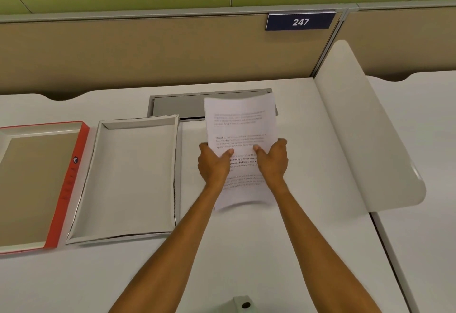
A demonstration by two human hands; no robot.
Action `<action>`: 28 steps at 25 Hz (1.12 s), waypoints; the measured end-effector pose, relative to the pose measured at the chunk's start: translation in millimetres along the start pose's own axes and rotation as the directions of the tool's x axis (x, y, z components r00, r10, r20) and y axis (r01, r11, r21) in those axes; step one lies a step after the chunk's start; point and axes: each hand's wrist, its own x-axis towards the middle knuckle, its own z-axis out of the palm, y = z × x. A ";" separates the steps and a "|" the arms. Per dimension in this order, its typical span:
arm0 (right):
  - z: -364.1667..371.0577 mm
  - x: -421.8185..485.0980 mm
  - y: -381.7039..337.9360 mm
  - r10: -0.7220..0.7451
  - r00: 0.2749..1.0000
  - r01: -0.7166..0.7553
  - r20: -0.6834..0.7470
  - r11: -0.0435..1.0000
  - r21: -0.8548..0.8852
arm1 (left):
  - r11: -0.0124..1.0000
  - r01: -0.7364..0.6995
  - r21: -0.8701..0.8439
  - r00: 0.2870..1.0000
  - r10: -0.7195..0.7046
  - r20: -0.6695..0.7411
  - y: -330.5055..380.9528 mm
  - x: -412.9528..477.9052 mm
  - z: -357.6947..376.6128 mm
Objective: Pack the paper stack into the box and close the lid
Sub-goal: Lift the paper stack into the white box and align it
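Lid point(37, 184): red-sided, lying inside-up on the desk point(246, 251), farthest to the left of the hands; brown inner face showing, partly cut off by the picture edge.

Box point(133, 177): white, shallow, open, nothing inside; sits between the lid and the left hand, its right wall just beside that forearm.

Left hand point(213, 164): closed on the left edge of the paper stack, thumb on top of the printed page, fingers hidden beneath.

Paper stack point(240, 125): white sheets with printed text, held between both hands to the right of the box, outside it; its far end overlaps the grey hatch, its near end bows slightly.

Right hand point(274, 160): closed on the right edge of the stack, thumb on top, fingers hidden beneath.

Grey hatch point(177, 105): flat rectangular cover set into the desk, beyond the hands.

Number plate point(300, 21): dark blue, reads 247, on the partition beyond the right hand.

White divider point(365, 139): rounded panel, well to the right of the right hand.
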 end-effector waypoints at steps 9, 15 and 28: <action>-13.7 -10.7 -7.2 -0.196 0.977 0.210 -0.081 0.845 0.492 | 0.865 -0.259 -0.430 0.966 0.221 -0.138 19.9 -17.5 -12.4; -12.4 -16.8 5.7 -0.190 0.980 0.194 -0.066 0.807 0.558 | 0.846 -0.270 -0.459 0.963 0.236 -0.131 8.5 -24.1 -11.5; -28.4 -5.7 13.6 -0.215 0.976 0.168 0.038 0.849 0.500 | 0.867 -0.295 -0.401 0.949 0.315 -0.018 -9.3 -9.4 -19.8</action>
